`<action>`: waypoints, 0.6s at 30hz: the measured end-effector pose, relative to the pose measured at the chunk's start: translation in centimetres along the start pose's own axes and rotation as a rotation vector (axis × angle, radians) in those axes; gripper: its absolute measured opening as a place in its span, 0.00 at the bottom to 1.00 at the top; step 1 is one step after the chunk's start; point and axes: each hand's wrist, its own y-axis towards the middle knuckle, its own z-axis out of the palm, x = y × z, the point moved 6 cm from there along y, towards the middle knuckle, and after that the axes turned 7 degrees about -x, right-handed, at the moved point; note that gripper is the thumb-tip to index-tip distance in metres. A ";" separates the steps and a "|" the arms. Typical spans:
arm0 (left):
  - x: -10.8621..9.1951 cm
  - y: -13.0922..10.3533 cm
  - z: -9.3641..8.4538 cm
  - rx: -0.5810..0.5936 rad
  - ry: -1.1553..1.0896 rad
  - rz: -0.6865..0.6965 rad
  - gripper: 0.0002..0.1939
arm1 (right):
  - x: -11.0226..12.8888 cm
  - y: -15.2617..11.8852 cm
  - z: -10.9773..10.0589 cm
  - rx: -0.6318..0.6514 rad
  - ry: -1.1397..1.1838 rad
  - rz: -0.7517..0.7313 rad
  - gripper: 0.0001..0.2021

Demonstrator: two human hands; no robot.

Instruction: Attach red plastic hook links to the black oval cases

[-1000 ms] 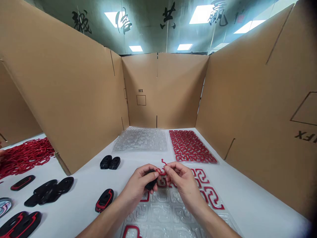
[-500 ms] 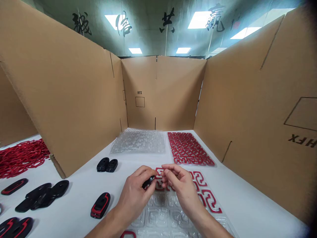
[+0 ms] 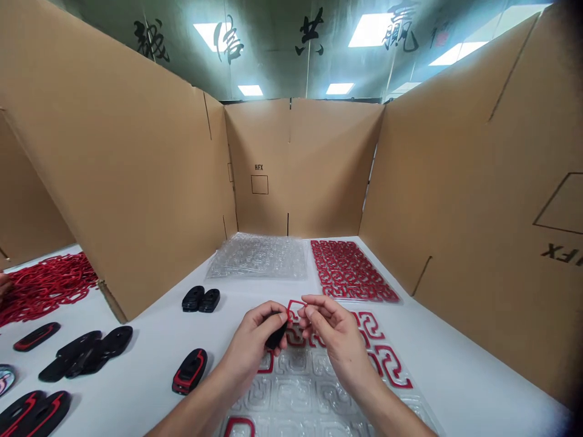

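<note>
My left hand [image 3: 252, 340] is closed around a black oval plastic shell [image 3: 276, 337], its dark face turned partly up. Between my two hands stands a thin red trim piece [image 3: 294, 306], an angular open loop. My right hand [image 3: 334, 337] pinches its right side, and the other side meets the left fingertips and the shell's edge. Whether the trim touches the shell, I cannot tell. Both hands hover over a clear moulded tray [image 3: 294, 419], where red trim pieces [image 3: 392, 367] lie in some pockets.
Behind are a stack of clear trays [image 3: 259, 258] and a tray full of red trims [image 3: 350, 270]. Black shells [image 3: 86, 355], some red-trimmed [image 3: 190, 371], lie leftward. Beyond a cardboard wall [image 3: 136, 182], a person's hand [image 3: 4, 284] is beside a red pile [image 3: 50, 285].
My left hand has turned the black shell so more of its face shows. The red trim now stands out more clearly between my hands. Another person's hand has appeared at the left edge.
</note>
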 end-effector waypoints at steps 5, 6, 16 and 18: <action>-0.1 0.0 0.1 -0.017 -0.065 -0.025 0.13 | -0.3 0.0 -0.1 0.007 -0.004 0.004 0.19; -0.1 0.0 0.1 -0.018 -0.075 -0.029 0.14 | -0.3 0.0 -0.1 0.006 -0.012 0.002 0.19; 0.0 0.0 0.0 -0.019 -0.126 -0.041 0.14 | -0.2 0.1 -0.1 -0.003 -0.018 -0.009 0.18; -0.1 0.0 0.0 -0.023 -0.133 -0.038 0.14 | -0.3 0.1 -0.1 -0.001 -0.017 -0.004 0.17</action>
